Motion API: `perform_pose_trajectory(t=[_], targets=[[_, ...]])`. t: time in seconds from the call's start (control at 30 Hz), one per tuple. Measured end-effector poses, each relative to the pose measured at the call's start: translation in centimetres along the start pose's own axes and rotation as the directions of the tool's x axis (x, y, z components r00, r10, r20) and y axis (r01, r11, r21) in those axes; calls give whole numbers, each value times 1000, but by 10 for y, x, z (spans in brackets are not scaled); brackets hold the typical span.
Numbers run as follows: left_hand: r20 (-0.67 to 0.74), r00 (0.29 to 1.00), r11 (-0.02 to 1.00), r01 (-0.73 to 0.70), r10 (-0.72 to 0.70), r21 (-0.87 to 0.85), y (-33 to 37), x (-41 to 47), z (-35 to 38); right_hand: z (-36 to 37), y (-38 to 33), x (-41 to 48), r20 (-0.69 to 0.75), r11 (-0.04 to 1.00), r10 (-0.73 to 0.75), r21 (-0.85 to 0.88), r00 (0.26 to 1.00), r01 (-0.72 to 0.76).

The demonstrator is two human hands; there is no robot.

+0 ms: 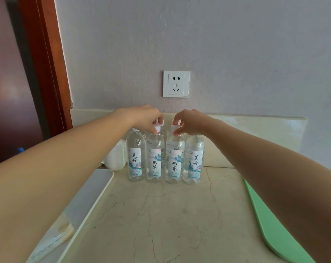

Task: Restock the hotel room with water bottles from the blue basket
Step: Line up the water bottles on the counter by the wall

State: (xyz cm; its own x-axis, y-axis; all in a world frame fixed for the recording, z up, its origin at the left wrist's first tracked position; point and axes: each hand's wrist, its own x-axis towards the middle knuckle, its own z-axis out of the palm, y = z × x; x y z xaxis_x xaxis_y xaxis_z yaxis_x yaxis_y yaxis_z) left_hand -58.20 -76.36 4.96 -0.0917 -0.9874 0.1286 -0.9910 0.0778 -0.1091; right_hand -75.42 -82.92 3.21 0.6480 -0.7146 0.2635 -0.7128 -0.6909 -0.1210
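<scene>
You are looking down at a pale marble surface point(170, 215) with four clear water bottles standing upright in a tight row against the wall at twelve o'clock, labels facing you. From nine o'clock to three o'clock they are the first bottle point(135, 158), the second bottle point(155, 160), the third bottle point(174, 160) and the fourth bottle point(195, 158), each touching or just beside its neighbour. Your left hand point(143, 118) has its fingers point(154, 130) pinched closed around the white cap of the second bottle; your right hand point(191, 121) has its fingers point(177, 132) pinched closed around the white cap of the third bottle. Both bottles rest on the surface. A wall socket point(176, 84) sits above the row, a white tray point(81, 205) lies at eight o'clock, a green mat point(270, 224) at four o'clock, and a white container point(114, 158) stands just beside the first bottle at its nine o'clock. The blue basket is not in view, so you cannot tell whether more bottles remain in it. Judging by the neat row, the restocking here looks nearly finished, with only letting go or a last straightening left
</scene>
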Motion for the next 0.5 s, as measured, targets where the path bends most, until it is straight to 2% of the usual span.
perform_pose_trajectory(t=[0.1,0.5], targets=[[45,999,1000,22,-23,13,3,-1,1,1,-1,-1,5,1000,11,-9,1000,-11],[-48,998,994,39,-34,106,7,3,7,5,-6,-4,-24,1000,16,-9,1000,-16]])
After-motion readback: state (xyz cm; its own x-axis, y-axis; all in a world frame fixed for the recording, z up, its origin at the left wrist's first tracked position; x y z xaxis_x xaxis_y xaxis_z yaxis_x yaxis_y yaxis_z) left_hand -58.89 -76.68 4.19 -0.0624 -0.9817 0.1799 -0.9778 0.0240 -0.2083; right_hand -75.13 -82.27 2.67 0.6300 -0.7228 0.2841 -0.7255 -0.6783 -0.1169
